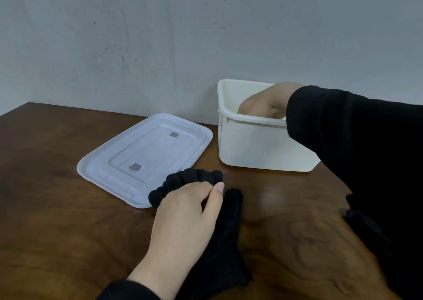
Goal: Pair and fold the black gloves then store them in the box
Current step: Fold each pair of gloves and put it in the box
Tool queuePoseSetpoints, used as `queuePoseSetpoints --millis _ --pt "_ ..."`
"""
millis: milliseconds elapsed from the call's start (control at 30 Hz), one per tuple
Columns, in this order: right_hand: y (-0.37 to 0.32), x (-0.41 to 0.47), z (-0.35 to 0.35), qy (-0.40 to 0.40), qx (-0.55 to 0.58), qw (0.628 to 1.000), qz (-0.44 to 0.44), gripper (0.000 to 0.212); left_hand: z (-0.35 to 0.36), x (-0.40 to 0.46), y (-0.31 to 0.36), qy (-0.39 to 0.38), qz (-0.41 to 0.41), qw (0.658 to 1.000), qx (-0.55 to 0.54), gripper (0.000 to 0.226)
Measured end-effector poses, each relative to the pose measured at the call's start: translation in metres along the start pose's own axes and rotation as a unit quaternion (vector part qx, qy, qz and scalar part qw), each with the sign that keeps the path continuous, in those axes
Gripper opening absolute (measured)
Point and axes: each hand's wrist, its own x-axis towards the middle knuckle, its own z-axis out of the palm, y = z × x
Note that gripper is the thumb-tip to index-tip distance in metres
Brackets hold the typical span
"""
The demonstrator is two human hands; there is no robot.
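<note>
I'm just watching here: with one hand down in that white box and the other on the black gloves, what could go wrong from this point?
1. The right hand reaches inside the box; pulling out carelessly might tip or drag the box.
2. The left hand rests on the black gloves, whose fingertips overlap the lid. Lifting the gloves could nudge the lid along the table.
3. Held by one hand only, the stacked gloves may slip out of alignment.

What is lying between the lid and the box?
In the head view, only bare table separates the lid from the box; the glove lies nearer, below that gap.
</note>
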Motion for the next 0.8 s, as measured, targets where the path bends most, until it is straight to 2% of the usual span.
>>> queuePoseSetpoints --millis 100,200,267,333,400,467,533,700,800 --pt "0.0 -0.013 0.003 0.014 0.035 0.999 -0.014 0.027 0.0 0.0 0.0 0.0 0.005 1.0 0.002 0.051" --pt "0.009 -0.026 0.002 0.119 0.14 0.982 -0.049 0.031 -0.001 -0.001 0.0 0.0 0.005 1.0 0.006 0.051" --pt "0.017 -0.043 0.002 0.228 0.239 0.941 -0.079 0.035 -0.002 -0.001 0.001 -0.004 0.01 1.0 0.022 0.052" --pt "0.029 -0.067 0.009 0.349 0.287 0.886 -0.103 0.036 -0.003 0.0 0.003 -0.004 0.021 0.999 0.035 0.052" --pt "0.043 -0.1 0.028 0.455 0.271 0.843 -0.097 0.043 -0.004 -0.001 0.008 -0.009 0.043 0.998 0.051 0.052" --pt "0.058 -0.136 0.062 0.505 0.227 0.829 -0.08 0.046 -0.006 -0.004 0.014 -0.038 0.062 0.995 0.075 0.053" --pt "0.077 -0.168 0.106 0.5 0.181 0.845 -0.051 0.045 -0.009 -0.007 0.021 -0.097 0.076 0.986 0.112 0.051" --pt "0.124 -0.229 0.217 0.369 0.117 0.921 0.041 0.023 -0.014 -0.011 0.031 -0.211 0.087 0.949 0.219 0.053" --pt "0.15 -0.254 0.259 0.251 0.128 0.959 0.024 0.039 -0.014 -0.01 0.031 -0.228 0.079 0.94 0.239 0.052"
